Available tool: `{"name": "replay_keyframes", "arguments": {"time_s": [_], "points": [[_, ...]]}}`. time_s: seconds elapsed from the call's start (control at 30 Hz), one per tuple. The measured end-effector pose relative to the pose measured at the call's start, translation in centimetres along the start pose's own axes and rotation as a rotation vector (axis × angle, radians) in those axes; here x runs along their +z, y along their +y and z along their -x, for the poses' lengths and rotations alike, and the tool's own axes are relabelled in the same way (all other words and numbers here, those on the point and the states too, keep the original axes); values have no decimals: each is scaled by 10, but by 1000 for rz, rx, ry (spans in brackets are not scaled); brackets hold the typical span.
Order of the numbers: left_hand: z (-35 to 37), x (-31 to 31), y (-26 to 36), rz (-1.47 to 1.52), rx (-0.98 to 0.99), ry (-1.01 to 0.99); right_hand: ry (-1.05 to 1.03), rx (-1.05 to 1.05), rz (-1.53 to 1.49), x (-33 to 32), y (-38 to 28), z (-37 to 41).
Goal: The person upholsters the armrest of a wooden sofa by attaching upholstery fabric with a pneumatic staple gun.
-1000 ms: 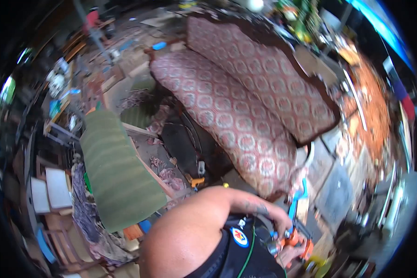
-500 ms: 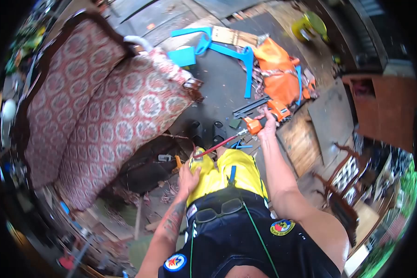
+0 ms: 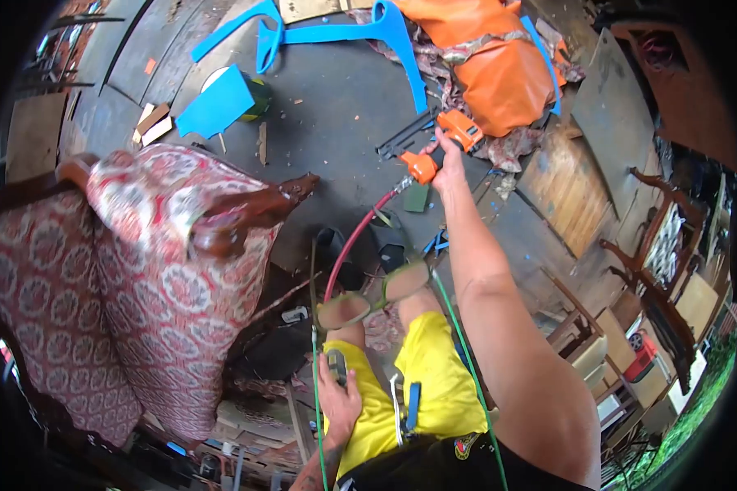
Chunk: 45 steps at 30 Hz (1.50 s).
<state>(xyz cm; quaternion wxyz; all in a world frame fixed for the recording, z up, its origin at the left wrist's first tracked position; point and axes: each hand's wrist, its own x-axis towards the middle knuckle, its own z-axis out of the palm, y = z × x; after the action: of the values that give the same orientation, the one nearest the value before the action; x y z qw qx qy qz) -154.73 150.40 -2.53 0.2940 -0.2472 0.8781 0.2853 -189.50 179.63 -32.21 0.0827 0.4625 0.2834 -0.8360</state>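
My right hand is wrapped round the handle of an orange and black air nail gun, held out over the dark floor with its long black magazine angled left. A red air hose curves from the gun's metal fitting down towards my legs. Against the thigh of my yellow shorts, my left hand has its fingers closed round a small grey and black object; its kind I cannot tell. Glasses dangle from a green cord in front of my knees.
A patterned upholstered sofa with wooden trim lies at the left. Ahead are blue cut pieces, a blue panel and an orange sheet bundle. Carved wooden chair frames and boards crowd the right.
The view has shifted, bringing the sofa's wooden end closer. The nail gun is still in my right hand, further out from my body. The glasses have swung forward off my shirt.
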Motion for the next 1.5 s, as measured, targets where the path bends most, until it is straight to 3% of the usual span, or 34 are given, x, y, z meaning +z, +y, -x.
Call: {"name": "replay_keyframes", "arguments": {"time_s": [0.3,0.4,0.53,0.57,0.67,0.77,0.83,0.9,1.0,1.2,1.33,1.4,1.47,1.5], "points": [[-61,-25,-15,-177,4,10,-111,-115,-102,-28,36,-175],[-77,-34,-17,-349,5,-62,-59,-126,-221,-39,45,-203],[-88,-28,-22,-105,-112,8,3,-125,-310,-58,56,-224],[-95,-30,-16,-290,76,62,62,-131,-248,-62,57,-220],[-101,-37,-9,-270,61,37,120,-77,-153,-73,57,-217],[-102,-42,-4,-230,59,2,63,-33,29,-74,42,-184],[-94,-47,-5,-244,42,-32,271,-14,227,-98,39,-153],[-87,-51,2,-210,22,-36,262,-51,318,-99,36,-66],[-65,-57,10,-198,-14,-42,293,238,592,-117,33,61],[-16,-45,24,-43,22,339,65,497,1242,-77,-1,261],[20,-75,38,137,30,375,-166,478,1518,-37,-40,296],[37,-81,31,232,-14,435,-217,428,1624,-41,-72,276],[61,-91,21,277,-106,550,-138,381,1663,13,-87,300],[75,-95,12,338,-183,594,-198,375,1726,24,-95,298]]}}
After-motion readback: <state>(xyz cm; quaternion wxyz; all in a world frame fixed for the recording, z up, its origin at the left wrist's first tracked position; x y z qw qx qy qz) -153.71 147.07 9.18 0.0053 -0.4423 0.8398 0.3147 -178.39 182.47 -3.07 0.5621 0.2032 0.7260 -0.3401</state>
